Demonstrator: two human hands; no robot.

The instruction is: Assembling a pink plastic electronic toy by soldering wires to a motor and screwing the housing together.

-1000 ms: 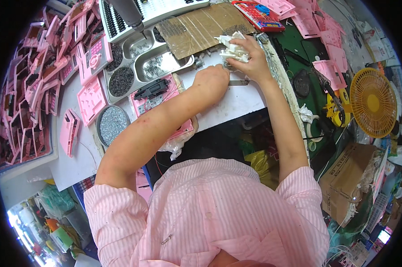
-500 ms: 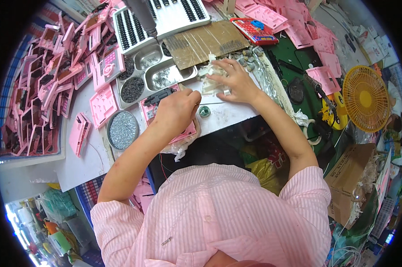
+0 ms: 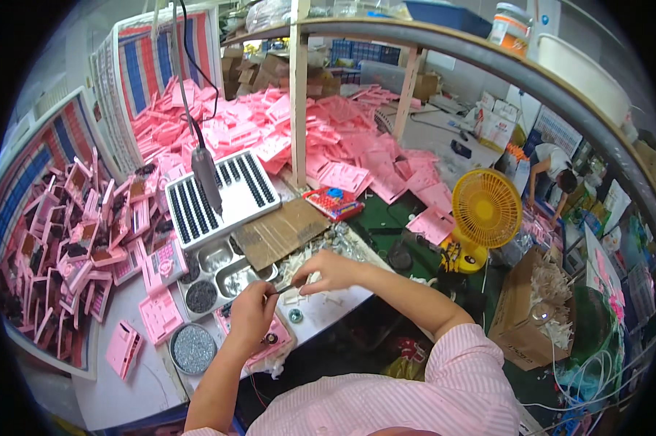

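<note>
My left hand (image 3: 249,314) is closed, its fingertips pinching a thin dark part (image 3: 283,288) whose full shape is hidden. Facing it, my right hand (image 3: 333,271) pinches a small white plastic piece (image 3: 314,277). A pink plastic casing (image 3: 281,340) lies below my left hand, with a small round part in it, partly covered by the hand and forearm. Just right of the casing sits a small greenish round object (image 3: 296,315). Beyond my hands is a metal compartment tray (image 3: 224,279) holding small dark screws. A round dish (image 3: 192,349) of silvery small parts stands left of the casing.
An electric screwdriver (image 3: 206,178) hangs over a white tray (image 3: 233,207) with rows of black parts. Brown cardboard (image 3: 280,232) lies beside it. Pink casings (image 3: 233,131) are heaped behind and at left. A yellow fan (image 3: 488,211), carton (image 3: 520,327) and another person (image 3: 553,167) are at right.
The view has tilted up, showing the shelf and the pink heap. My right hand has gone from spread fingers over the white pieces to a pinch on one, and my hands are closer together.
</note>
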